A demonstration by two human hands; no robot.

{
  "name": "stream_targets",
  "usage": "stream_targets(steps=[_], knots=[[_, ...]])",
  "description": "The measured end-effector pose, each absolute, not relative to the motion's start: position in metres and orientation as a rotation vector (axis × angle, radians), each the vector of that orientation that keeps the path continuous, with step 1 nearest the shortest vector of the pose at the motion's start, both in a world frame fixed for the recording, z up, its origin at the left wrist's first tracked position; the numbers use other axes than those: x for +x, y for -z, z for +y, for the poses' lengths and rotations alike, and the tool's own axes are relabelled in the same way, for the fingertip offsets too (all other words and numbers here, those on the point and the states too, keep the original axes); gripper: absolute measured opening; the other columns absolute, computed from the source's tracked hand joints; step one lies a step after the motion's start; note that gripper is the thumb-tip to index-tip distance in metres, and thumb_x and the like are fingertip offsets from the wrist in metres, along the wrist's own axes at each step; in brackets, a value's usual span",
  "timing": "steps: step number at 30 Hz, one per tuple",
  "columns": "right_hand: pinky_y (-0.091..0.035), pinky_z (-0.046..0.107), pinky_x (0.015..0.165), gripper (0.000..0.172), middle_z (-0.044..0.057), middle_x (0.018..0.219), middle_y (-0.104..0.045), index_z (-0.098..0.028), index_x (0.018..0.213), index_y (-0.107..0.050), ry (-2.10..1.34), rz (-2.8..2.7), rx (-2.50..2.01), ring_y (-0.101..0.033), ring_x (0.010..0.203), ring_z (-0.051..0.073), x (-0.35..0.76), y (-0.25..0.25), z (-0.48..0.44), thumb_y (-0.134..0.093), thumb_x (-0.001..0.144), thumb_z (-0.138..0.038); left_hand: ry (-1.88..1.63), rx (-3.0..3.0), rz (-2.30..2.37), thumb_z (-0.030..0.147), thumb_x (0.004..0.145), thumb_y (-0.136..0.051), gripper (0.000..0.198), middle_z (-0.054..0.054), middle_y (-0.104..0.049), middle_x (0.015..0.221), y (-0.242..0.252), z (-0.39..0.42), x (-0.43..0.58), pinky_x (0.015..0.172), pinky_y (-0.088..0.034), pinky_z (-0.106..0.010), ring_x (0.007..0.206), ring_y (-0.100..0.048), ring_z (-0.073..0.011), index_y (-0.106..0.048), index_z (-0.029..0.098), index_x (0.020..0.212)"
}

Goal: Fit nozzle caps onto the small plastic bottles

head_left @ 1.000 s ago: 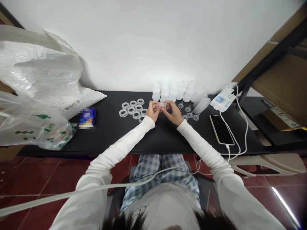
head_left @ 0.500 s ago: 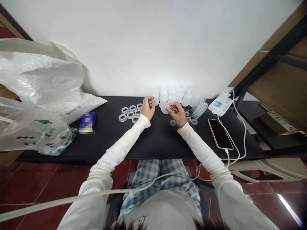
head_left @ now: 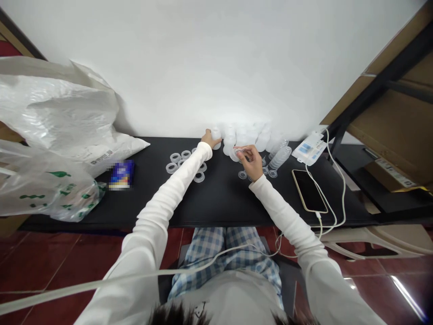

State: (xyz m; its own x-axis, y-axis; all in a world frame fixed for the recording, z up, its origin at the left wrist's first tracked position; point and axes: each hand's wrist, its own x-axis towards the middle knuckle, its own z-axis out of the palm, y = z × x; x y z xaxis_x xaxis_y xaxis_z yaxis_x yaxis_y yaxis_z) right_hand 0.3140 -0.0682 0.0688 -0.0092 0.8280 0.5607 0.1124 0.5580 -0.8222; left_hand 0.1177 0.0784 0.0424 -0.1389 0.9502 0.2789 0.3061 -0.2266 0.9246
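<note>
My left hand (head_left: 209, 139) reaches to the back of the black table, its fingers closed around a translucent white bottle (head_left: 216, 136) at the left end of a group. In my right hand (head_left: 251, 161), a small clear plastic piece (head_left: 239, 151) is pinched between thumb and fingers; its exact kind is too small to tell. Just behind that hand stand several more white bottles (head_left: 229, 135) in rows against the wall. Translucent rings (head_left: 199, 176) lie left of centre, partly covered by my left forearm. Small clear round parts (head_left: 272, 173) lie beside my right hand.
A stack of clear cups (head_left: 281, 158) lies to the right, near a white case (head_left: 309, 148) and a phone (head_left: 309, 190) with a charging cable. Left are a large white bag (head_left: 61, 117), a clear bag with green print (head_left: 57, 185) and a blue packet (head_left: 122, 174).
My left hand has moved back and closed around the leftmost bottle, its forearm now passing over the rings. My right hand stays almost in place with the clear piece.
</note>
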Motion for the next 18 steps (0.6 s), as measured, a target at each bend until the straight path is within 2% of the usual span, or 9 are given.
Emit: stream_targets(steps=[4,8,11,13,18], knots=[[-0.057,0.038,0.087,0.035,0.006,0.102,-0.07,-0.026,0.092,-0.05,-0.645,-1.486,-0.816,-0.07,0.107,0.023,0.314,-0.071,-0.067,-0.062,0.086,-0.058,-1.497,1.827,1.54,0.03,0.063,-0.085,0.053,-0.007,-0.061,0.097,-0.06,0.035,0.104,0.1,-0.043,-0.045,0.104,-0.06,-0.0303,-0.059,0.021,0.109],[-0.055,0.038,0.089,0.032,0.009,0.115,-0.067,-0.026,0.099,-0.053,-0.603,-1.461,-0.795,-0.065,0.117,0.024,0.316,-0.071,-0.064,-0.061,0.088,-0.055,-1.378,2.343,1.42,0.041,0.067,-0.084,0.06,-0.011,-0.055,0.114,-0.072,-0.015,0.09,0.105,-0.039,-0.044,0.112,-0.055,-0.0302,-0.065,0.022,0.12],[-0.056,0.037,0.085,0.037,0.01,0.12,-0.065,-0.025,0.104,-0.056,-0.607,-1.441,-0.8,-0.063,0.116,0.023,0.316,-0.067,-0.061,-0.062,0.087,-0.057,-1.28,2.508,1.308,0.042,0.07,-0.082,0.057,-0.01,-0.054,0.113,-0.069,-0.034,0.089,0.1,-0.041,-0.041,0.109,-0.056,-0.0285,-0.067,0.025,0.123],[-0.057,0.036,0.085,0.04,0.009,0.117,-0.066,-0.026,0.106,-0.057,-0.629,-1.46,-0.811,-0.064,0.109,0.022,0.316,-0.064,-0.06,-0.062,0.085,-0.06,-1.261,2.533,1.277,0.044,0.073,-0.08,0.057,-0.01,-0.055,0.111,-0.065,-0.039,0.093,0.098,-0.042,-0.041,0.107,-0.056,-0.0283,-0.067,0.029,0.127],[-0.058,0.037,0.09,0.044,0.008,0.119,-0.068,-0.026,0.109,-0.061,-0.773,-1.582,-0.79,-0.067,0.106,0.021,0.319,-0.066,-0.063,-0.066,0.082,-0.06,-1.28,2.498,1.209,0.054,0.071,-0.079,0.071,-0.01,-0.061,0.109,-0.064,-0.043,0.099,0.094,-0.044,-0.039,0.102,-0.06,-0.0273,-0.063,0.027,0.134]])
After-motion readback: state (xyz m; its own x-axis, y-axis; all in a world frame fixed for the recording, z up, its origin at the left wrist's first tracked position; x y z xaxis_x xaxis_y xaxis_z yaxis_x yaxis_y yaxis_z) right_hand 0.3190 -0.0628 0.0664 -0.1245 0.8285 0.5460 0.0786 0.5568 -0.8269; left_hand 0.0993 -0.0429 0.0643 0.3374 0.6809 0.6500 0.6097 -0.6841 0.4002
